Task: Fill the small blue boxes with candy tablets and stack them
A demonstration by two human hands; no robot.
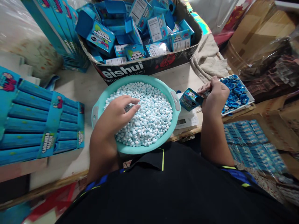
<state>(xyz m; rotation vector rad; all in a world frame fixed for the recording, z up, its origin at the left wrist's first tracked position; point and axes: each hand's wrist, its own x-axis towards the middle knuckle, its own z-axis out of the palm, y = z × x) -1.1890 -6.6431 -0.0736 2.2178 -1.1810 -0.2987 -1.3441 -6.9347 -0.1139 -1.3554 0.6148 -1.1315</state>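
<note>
A teal basin (149,151) full of small pale blue and white candies (149,121) stands before me. My left hand (121,110) rests over the candies at the basin's left, thumb and index finger apart; its other fingertips are partly hidden. To the right of the basin, my right hand (213,93) is closed, palm side turned inward, with a few whitish candies showing at its fingers. Just left of that hand, a small blue candy box (189,99) sits tilted in view over a white digital scale (190,120). I cannot tell whether the hand touches the box.
A black carton (149,70) heaped with small blue boxes stands behind the basin. On the left are blue display packs (44,124). A white tray of blue caps (235,93) lies right, beside a grey cloth (210,59). Wrapped blue packs (254,143) lie lower right.
</note>
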